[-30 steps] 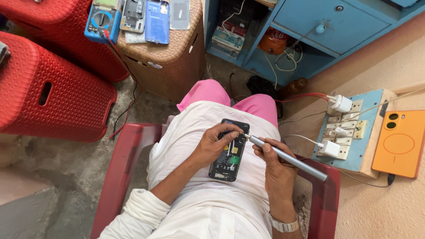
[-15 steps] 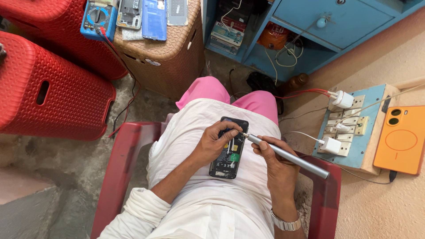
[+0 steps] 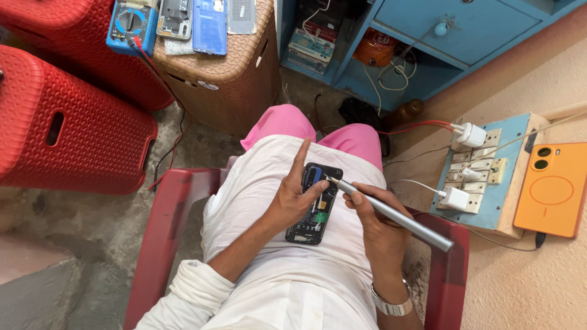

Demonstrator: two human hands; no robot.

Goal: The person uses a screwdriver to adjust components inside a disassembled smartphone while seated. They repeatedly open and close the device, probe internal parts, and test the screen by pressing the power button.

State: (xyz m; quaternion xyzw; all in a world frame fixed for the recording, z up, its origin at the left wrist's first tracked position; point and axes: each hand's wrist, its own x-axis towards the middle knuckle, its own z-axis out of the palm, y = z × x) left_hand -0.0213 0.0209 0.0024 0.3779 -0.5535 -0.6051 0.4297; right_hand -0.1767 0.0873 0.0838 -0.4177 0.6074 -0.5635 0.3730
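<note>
On the lap, over white cloth, lies an opened phone (image 3: 315,205), black, flat, with circuitry exposed. Left hand (image 3: 295,198) steadies it with the thumb, index finger extended. Right hand (image 3: 371,215) is closed around a slim grey metal screwdriver (image 3: 391,214), tip at the phone's upper edge. Advisable: keep the tool seated squarely, with light pressure.
</note>
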